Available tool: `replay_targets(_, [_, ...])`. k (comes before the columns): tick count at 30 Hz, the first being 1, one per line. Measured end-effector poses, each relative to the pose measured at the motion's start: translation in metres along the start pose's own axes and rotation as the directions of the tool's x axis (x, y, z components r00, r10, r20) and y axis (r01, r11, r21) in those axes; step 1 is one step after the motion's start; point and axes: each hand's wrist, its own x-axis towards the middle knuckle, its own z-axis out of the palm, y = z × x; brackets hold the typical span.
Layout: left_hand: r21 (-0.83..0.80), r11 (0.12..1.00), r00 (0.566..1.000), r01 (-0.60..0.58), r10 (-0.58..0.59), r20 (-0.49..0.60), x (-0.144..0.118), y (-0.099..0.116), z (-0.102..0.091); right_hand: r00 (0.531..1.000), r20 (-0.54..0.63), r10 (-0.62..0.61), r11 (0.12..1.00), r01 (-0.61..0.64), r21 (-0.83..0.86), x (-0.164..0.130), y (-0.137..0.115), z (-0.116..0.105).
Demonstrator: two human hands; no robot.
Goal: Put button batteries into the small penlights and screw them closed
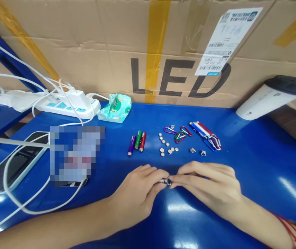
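Note:
My left hand [142,188] is closed around a mini flashlight [165,181]; only its silver end shows between thumb and forefinger. The fingertips of my right hand [210,183] pinch the end cap on that flashlight, and both hands meet there above the table. Beyond them lie small button batteries [170,151] and a silver end cap [203,153]. Purple, green and red flashlight tubes [137,140] rest to the left. Loose carabiners [180,135] lie behind the batteries, and several flashlights with carabiners attached [205,134] are to the right.
A large cardboard box [106,45] walls off the back of the blue table [111,145]. On the left are a power strip [67,107], white cables, a tissue pack [115,108], a phone [15,162] and a blurred-out device [76,155]. A lidded cup [272,98] leans at back right.

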Motion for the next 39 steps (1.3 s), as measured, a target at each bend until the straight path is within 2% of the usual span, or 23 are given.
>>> replay_targets(3, [0.039,0.999,0.999,-0.036,0.035,0.029,0.0,0.0,0.0,0.999,0.019,0.046,0.998,-0.047,0.04,0.001,-0.003,0.001])
replay_targets(6, [0.073,0.996,0.998,-0.058,0.056,0.04,0.001,-0.001,0.0,0.982,0.087,0.166,0.971,-0.178,0.158,0.002,-0.005,0.003])
replay_targets(11, [0.095,0.995,0.998,-0.043,0.038,0.057,0.0,0.0,0.001,0.917,0.198,0.347,0.855,-0.396,0.335,0.003,-0.006,0.006])
replay_targets(17, [0.038,0.999,0.999,0.014,-0.015,0.029,-0.001,0.001,0.0,0.839,0.294,0.457,0.756,-0.541,0.368,0.005,-0.004,0.01])
replay_targets(20, [0.018,1.0,0.999,0.021,-0.021,0.026,-0.001,0.001,0.0,0.818,0.298,0.491,0.731,-0.573,0.37,0.006,-0.005,0.011])
replay_targets(26, [0.011,1.0,1.0,0.029,-0.03,0.008,-0.002,0.002,-0.001,0.827,0.279,0.488,0.724,-0.562,0.399,0.007,-0.008,0.01])
replay_targets(39, [-0.05,0.994,0.995,0.097,-0.098,-0.016,-0.003,0.002,-0.002,0.762,0.346,0.547,0.653,-0.647,0.394,0.009,-0.007,0.013])
